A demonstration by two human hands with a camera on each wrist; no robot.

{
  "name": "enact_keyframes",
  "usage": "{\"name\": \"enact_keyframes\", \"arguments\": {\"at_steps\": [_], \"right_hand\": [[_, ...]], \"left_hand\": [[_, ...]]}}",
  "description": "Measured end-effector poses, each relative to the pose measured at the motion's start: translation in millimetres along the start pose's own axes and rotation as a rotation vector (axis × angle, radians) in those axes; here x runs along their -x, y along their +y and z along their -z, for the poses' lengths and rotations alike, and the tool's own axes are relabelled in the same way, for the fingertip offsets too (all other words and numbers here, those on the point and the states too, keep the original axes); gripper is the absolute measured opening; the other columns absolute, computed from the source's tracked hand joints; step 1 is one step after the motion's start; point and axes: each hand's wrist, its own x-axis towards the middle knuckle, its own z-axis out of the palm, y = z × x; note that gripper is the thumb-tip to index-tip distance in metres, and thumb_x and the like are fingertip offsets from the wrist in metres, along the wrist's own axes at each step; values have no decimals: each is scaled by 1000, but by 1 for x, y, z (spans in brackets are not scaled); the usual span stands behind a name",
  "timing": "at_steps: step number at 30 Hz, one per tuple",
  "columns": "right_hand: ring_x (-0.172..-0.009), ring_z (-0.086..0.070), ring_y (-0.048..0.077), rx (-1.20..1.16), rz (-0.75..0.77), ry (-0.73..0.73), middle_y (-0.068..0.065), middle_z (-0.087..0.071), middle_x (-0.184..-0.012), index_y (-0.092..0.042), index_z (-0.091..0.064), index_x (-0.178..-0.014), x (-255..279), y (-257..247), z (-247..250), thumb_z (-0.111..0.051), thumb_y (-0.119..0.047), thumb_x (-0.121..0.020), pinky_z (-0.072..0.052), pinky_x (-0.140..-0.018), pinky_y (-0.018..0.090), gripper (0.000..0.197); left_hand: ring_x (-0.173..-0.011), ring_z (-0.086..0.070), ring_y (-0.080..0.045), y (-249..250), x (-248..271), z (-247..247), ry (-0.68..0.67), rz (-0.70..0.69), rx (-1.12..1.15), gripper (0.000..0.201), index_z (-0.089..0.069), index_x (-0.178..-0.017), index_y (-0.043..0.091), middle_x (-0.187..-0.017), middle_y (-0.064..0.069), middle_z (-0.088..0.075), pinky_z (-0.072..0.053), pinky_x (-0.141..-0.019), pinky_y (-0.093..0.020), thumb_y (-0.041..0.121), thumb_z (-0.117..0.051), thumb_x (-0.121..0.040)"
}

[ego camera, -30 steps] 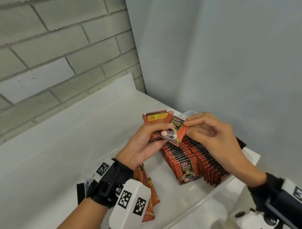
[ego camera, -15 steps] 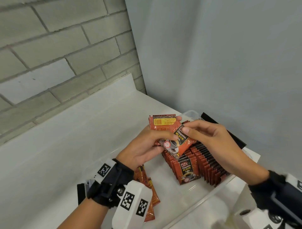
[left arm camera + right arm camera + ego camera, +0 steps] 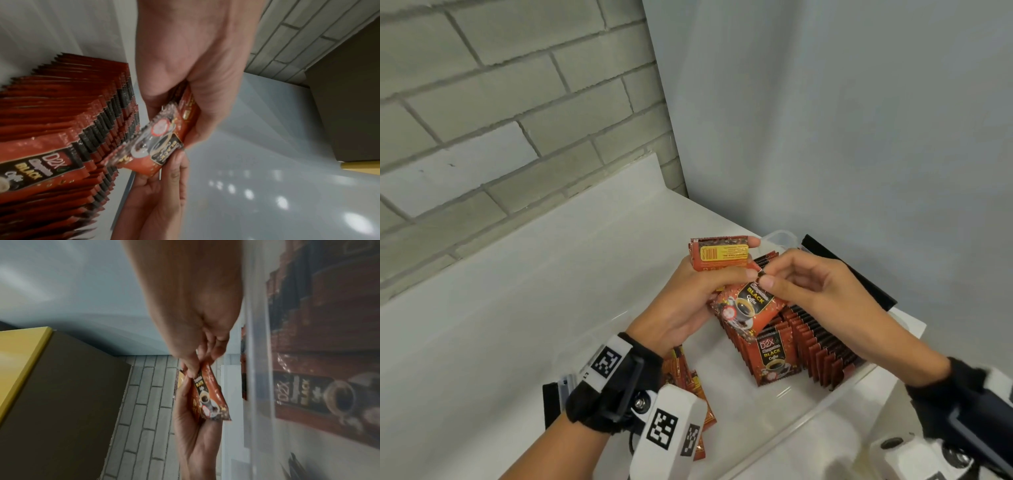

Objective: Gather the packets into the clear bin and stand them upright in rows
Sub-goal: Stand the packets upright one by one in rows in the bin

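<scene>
Head view: packet [image 3: 751, 308] in both hands

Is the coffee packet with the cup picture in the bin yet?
Not yet. The coffee packet is tilted above the standing rows, pinched by both hands.

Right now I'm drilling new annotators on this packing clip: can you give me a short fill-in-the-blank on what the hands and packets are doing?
1. The right hand pinches the top of one ____.
2. The left hand holds a small stack whose visible label is ____.
3. The rows in the bin stand ____.
4. The printed packets read "BLACK ____".

Missing words: packet; yellow; upright; Coffee
</scene>
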Motion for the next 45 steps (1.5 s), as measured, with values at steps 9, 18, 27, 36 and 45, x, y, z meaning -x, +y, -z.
{"name": "enact_keyframes", "arguments": {"at_steps": [9, 18, 27, 36, 45], "right_hand": [[-73, -58, 2, 478, 86, -296, -25, -65, -77, -37, -68, -79, 8, -9, 24, -74, -32, -79, -41, -63, 11, 8], [-71, -39, 4, 1204, 435, -579, -17, -56, -74, -28, -58, -75, 11, -2, 4, -81, -37, -71, -32, -67, 14, 25], [-71, -55, 11, 1246, 529, -528, -7, -63, -75, -21, -62, -78, 10, 2, -8, -89, -29, -61, -47, -62, 23, 33], [-68, -40, 6, 1279, 496, -651, -7, -54, -71, -22, -67, -71, 11, -4, -3, -90, -22, -61, -40, -55, 17, 25], [-89, -45, 24, 1409, 251, -895, 11, -39, -88, 3, -58, -116, 19, -16, -29, -36, -9, -102, -47, -91, 38, 29]], "left_hand": [[-70, -63, -12, 5, -2, 0, 107, 18, 239, 38, -67, -111, 8, -78, -3, -64, -55, -70, -24, 22, -69, -76], [-69, -64, -12, 5, -2, 1, 141, 64, 312, 45, -66, -111, 6, -78, -5, -64, -55, -67, -25, 25, -71, -70], [-70, -60, -12, 5, -3, 4, 194, 89, 327, 42, -67, -112, 7, -79, -4, -60, -54, -71, -25, 23, -68, -73], [-71, -61, -12, 4, -3, 3, 199, 113, 310, 30, -68, -111, 6, -81, -5, -61, -55, -71, -25, 18, -63, -85], [-71, -60, -12, 3, -4, 4, 213, 127, 307, 28, -68, -111, 6, -82, -5, -61, -55, -69, -25, 18, -62, -87]]}}
